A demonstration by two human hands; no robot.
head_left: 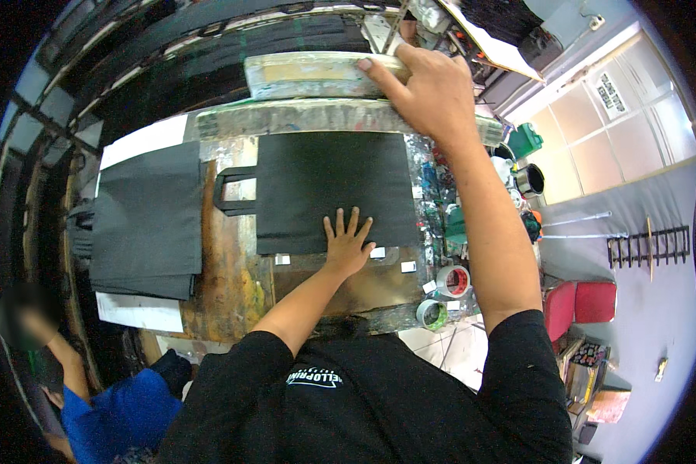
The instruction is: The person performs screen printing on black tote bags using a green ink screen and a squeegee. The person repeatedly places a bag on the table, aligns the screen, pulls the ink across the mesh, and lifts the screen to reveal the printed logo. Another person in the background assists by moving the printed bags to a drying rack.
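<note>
A black fabric tote bag (329, 182) lies flat on the stained worktable, its handle loop (236, 191) pointing left. My left hand (349, 243) rests on the bag's near edge, fingers spread. Beyond the bag runs a long, paint-smeared wooden frame bar (301, 118). Above that bar is a shorter stained wooden piece with a pale face (309, 77), which looks like a squeegee. My right hand (435, 89) is closed around its right end, thumb along the top. Whether those fingers also grip the frame is hidden.
A stack of black bags (147, 220) lies on the left over white sheets (139, 312). Tape rolls (453, 281) sit at the near right corner, and paint containers (530, 179) line the right side. A person in blue (124, 414) is at lower left; a red chair (594, 301) stands right.
</note>
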